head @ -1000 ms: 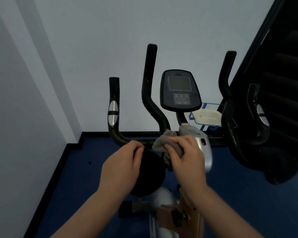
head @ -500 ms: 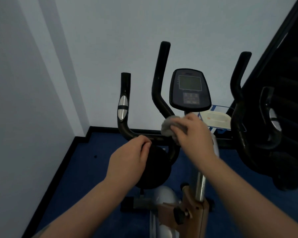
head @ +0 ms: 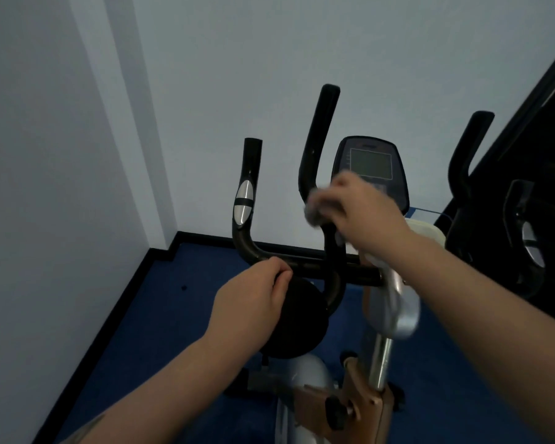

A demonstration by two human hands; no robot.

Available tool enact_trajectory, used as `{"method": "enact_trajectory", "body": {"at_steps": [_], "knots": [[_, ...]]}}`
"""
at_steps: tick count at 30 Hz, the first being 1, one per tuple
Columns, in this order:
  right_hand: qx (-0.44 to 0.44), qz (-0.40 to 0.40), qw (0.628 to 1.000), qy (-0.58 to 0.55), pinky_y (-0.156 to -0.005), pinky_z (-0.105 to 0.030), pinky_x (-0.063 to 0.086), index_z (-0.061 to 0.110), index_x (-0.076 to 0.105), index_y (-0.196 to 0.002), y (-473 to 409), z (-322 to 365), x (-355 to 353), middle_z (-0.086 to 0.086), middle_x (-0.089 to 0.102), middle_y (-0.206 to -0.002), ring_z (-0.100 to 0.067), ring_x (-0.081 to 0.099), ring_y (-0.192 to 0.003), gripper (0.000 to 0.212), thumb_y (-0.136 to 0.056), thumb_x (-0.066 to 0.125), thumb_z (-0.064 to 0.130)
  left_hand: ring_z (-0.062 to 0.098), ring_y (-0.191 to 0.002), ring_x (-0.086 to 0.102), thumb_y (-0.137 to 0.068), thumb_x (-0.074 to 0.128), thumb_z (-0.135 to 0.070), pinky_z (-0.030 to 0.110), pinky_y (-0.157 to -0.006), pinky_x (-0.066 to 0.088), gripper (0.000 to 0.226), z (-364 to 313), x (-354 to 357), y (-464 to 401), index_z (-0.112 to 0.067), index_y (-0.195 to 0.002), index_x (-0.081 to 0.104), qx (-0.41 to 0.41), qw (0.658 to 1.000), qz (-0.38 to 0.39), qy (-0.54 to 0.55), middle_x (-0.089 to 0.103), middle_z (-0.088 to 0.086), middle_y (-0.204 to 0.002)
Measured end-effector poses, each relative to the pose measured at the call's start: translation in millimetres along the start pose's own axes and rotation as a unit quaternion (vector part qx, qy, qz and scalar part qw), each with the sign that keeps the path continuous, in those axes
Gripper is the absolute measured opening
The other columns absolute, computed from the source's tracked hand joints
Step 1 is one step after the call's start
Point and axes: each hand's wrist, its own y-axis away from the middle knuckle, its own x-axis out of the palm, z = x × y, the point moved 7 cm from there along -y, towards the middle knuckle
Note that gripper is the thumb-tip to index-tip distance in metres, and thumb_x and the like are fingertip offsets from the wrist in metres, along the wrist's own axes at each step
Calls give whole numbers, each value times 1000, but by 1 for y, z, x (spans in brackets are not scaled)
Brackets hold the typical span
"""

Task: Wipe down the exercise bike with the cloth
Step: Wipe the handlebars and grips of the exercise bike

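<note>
Nearest the camera: bike frame, silver post and tan clamp block with a black knob, standing on blue floor.

Left hand grips the crossbar of the handlebars, fingers curled over the top, thumb side toward the camera. Judged a bracing hold.

Right hand is higher and farther out, at the lower part of the inner left upright. It holds the cloth, a grey wad bunched against the bar. The hand is motion-blurred, so finger placement is unclear; it seems to be pinching the cloth around the tube rather than pressing it flat.

Behind the hand: console, partly covered by the knuckles. Left of it, the outer grip with a silver sensor pad. White wall behind; dark equipment at the right edge.

Handling notes, as judgement:
- Cloth: soft, light, conforms to a round tube; best wrapped round the bar and slid along.
- Bars: rigid and smooth-looking; cloth may slip unless squeezed.
- Bike: heavy and stable enough to take wiping force, steadied at the crossbar.
- Console screen likely more delicate: light pressure there.
</note>
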Motion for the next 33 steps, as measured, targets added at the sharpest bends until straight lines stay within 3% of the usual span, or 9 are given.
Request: {"method": "enact_trajectory", "body": {"at_steps": [6, 11, 14, 18, 23, 25, 27, 30, 33], "knots": [[91, -87, 987, -98, -92, -34, 44, 22, 62, -129, -19, -1, 27, -3, 54, -128, -24, 52, -114, 33, -97, 55, 21, 3, -77, 55, -99, 42, -38, 16, -61, 40, 19, -1, 0, 1, -32, -99, 60, -1, 1000, -5, -3, 62, -15, -87], [40, -51, 997, -49, -80, -34, 48, 28, 75, -104, 0, 0, 12, -1, 66, -105, -24, 60, -96, 21, -88, 67, 18, 3, -78, 56, -99, 41, -38, 21, -65, 45, 20, -1, -1, 2, -31, -100, 60, 9, 1000, -5, 1, 62, -15, -88], [60, -47, 993, -96, -73, -17, 46, 37, 74, -92, -40, -11, -8, 15, 63, -86, -10, 63, -79, 25, -90, 62, 15, 3, -78, 55, -99, 41, -38, 19, -65, 43, 20, -1, -1, 1, -31, -100, 60, 9, 1000, -6, 2, 62, -14, -88], [117, -114, 979, -121, -80, -6, 30, 17, 62, -128, -58, -12, 18, -8, 52, -126, -20, 52, -109, 32, -97, 54, 17, 3, -78, 56, -98, 42, -38, 18, -65, 43, 20, -1, -1, 2, -31, -100, 61, 5, 1000, -13, 10, 62, -15, -88], [69, -66, 995, -32, -73, -27, 37, 24, 69, -118, -37, -19, 12, -9, 63, -99, -26, 58, -92, 26, -94, 58, 27, 3, -79, 56, -99, 41, -39, 22, -66, 45, 21, -1, -1, 2, -31, -99, 60, 10, 1000, -13, 12, 62, -14, -87], [55, -9, 998, -11, -69, -20, 39, 27, 73, -109, -52, -24, -5, -3, 69, -90, -18, 63, -83, 22, -91, 61, 26, 3, -79, 56, -99, 40, -39, 21, -66, 45, 21, -1, -1, 2, -31, -99, 60, 9, 1000, -11, 10, 62, -14, -87], [56, -38, 997, -47, -64, -7, 39, 32, 74, -102, -73, -24, -25, 8, 66, -81, 1, 62, -68, 22, -91, 58, 21, 3, -78, 56, -99, 40, -39, 21, -66, 46, 21, -1, -1, 2, -31, -99, 60, 9, 1000, -9, 11, 61, -15, -86], [101, -128, 980, -112, -80, -14, 41, 32, 73, -104, -91, -21, -19, -1, 57, -103, -9, 59, -90, 24, -93, 56, 19, 2, -78, 56, -98, 41, -40, 17, -64, 44, 21, -1, -1, 3, -32, -98, 60, 9, 1000, -15, 13, 61, -15, -86], [117, -120, 978, -126, -83, -13, 32, 23, 71, -113, -73, -12, 17, -4, 48, -112, -16, 52, -103, 23, -94, 59, 19, 2, -78, 55, -98, 42, -40, 16, -63, 42, 19, 1, 0, 2, -33, -97, 59, 6, 1000, -16, 16, 62, -16, -86]]}}
